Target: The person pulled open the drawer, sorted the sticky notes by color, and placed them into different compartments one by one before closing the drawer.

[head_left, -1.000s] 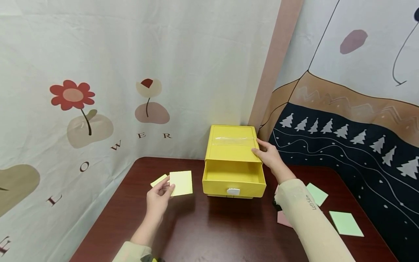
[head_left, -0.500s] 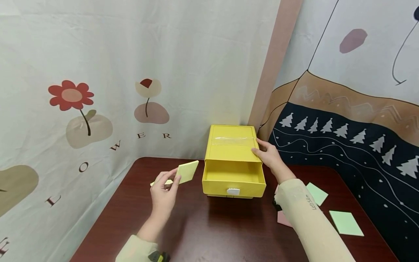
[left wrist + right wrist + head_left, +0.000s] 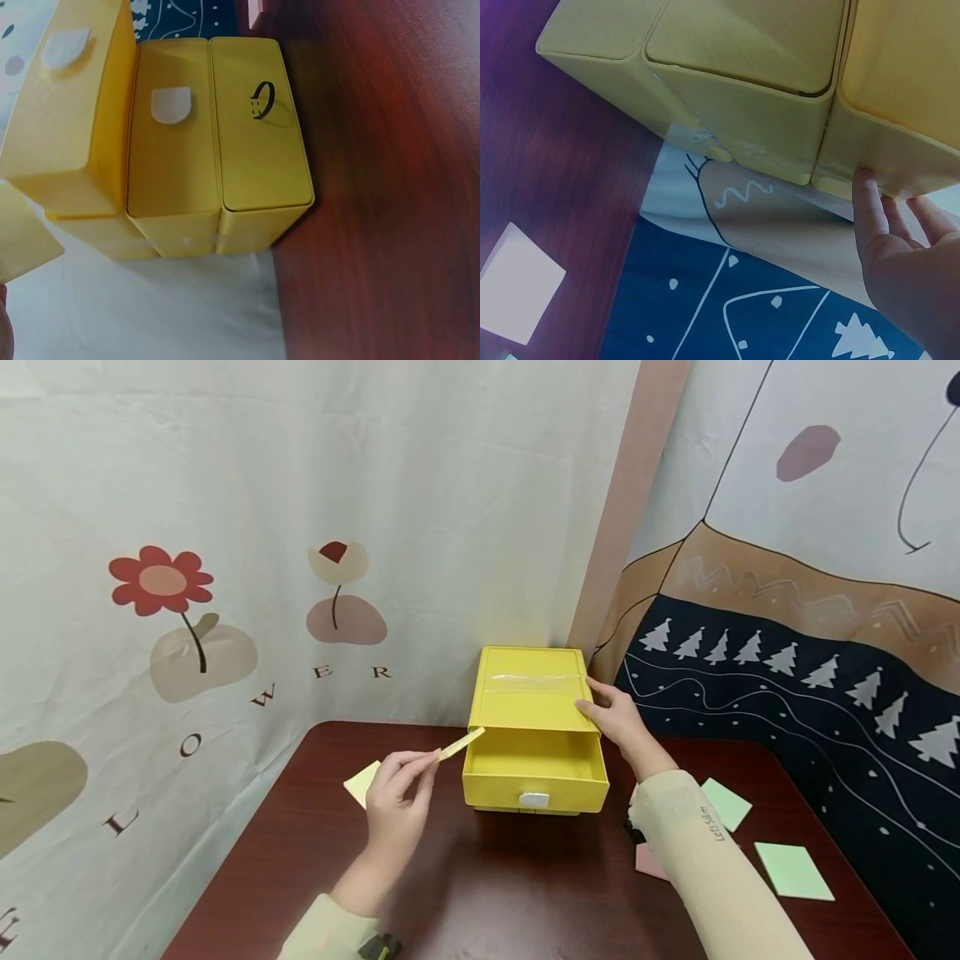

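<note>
Pinching one yellow pad (image 3: pixel 462 744), left hand (image 3: pixel 399 795), right hand (image 3: pixel 620 718) spread against one yellow cabinet (image 3: pixel 531 708)

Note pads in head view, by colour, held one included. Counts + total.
Yellow pads: 2 (one pinched in the left hand, one on the table)
Green pads: 2
Pink pads: at least 1; the right sleeve may hide more
Total: at least 5

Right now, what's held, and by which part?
Left hand pinches a yellow paper pad by its near edge; right hand rests against the drawer box.
</note>
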`<state>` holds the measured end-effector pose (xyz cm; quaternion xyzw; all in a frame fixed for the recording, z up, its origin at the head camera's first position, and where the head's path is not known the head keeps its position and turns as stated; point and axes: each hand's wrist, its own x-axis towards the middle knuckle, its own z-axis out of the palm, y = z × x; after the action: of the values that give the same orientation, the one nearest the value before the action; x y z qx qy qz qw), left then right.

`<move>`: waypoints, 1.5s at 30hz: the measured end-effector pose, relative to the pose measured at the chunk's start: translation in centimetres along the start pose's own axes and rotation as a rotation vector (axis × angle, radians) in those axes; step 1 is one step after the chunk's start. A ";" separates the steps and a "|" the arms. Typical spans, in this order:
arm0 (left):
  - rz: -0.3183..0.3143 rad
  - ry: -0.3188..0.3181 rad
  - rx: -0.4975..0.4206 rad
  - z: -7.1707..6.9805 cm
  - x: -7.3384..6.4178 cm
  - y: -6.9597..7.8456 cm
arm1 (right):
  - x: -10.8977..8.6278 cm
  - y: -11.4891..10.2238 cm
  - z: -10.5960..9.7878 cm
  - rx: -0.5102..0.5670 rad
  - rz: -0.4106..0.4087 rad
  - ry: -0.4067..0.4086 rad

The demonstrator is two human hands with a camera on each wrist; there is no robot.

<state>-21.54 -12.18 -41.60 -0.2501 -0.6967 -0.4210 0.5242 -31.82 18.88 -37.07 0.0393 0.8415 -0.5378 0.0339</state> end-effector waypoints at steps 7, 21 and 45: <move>0.197 -0.029 0.026 1.1 0.6 1.0 | -0.1 -0.1 0.0 -0.002 0.008 0.003; 0.328 -0.169 0.092 2.8 1.7 2.6 | -0.1 -0.1 0.0 -0.004 0.006 0.000; 0.127 -0.413 0.310 5.2 2.7 3.7 | 0.0 0.0 0.1 0.024 0.005 0.014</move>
<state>-22.19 -6.12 -38.37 -0.2906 -0.8279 -0.2158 0.4285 -31.78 18.79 -37.15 0.0458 0.8352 -0.5473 0.0287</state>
